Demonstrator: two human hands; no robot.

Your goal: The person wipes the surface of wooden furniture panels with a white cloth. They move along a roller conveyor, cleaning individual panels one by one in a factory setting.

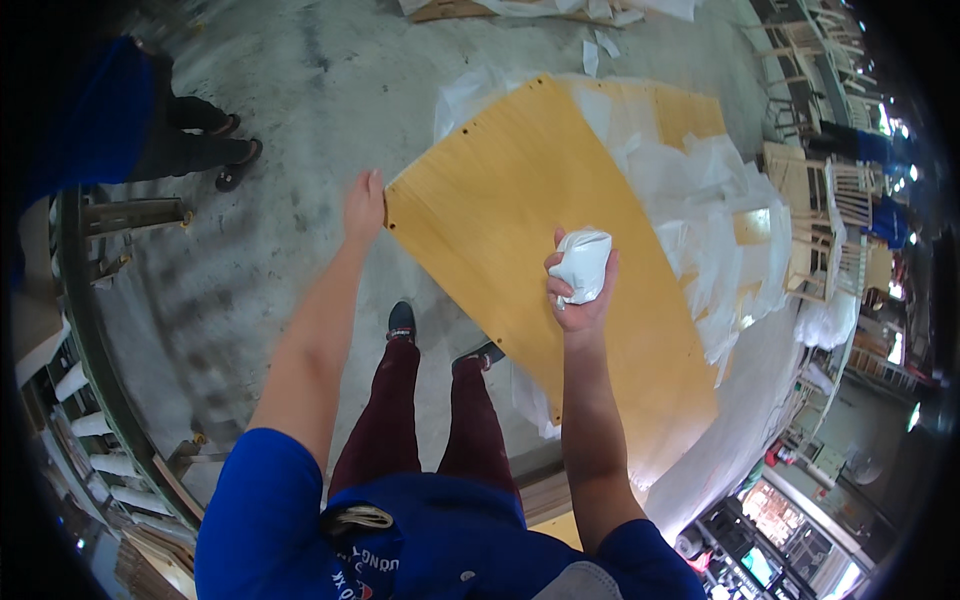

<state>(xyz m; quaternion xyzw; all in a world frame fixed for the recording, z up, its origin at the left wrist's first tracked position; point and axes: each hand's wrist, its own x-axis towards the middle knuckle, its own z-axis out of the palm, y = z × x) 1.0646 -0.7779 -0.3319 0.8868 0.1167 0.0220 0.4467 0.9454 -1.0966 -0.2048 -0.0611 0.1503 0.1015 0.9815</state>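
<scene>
Right hand (pixel 583 314) grips white bundle (pixel 585 262); blue shirt (pixel 450 515) bears white lettering (pixel 389 558).

A co-worker (pixel 95 115) in blue stands far left; a roller conveyor (pixel 91 425) lies near left, wooden chairs (pixel 787 170) far right, paper scraps (pixel 590 58) on the far concrete floor (pixel 300 110).

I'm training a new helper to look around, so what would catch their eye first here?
Most likely the big yellow-brown wooden panel, slanting across the middle, with the left hand at its left corner. Next comes the shiny white bundle in the right hand, bright against the panel. Then the crumpled white sheets spread along the panel's right side.
</scene>
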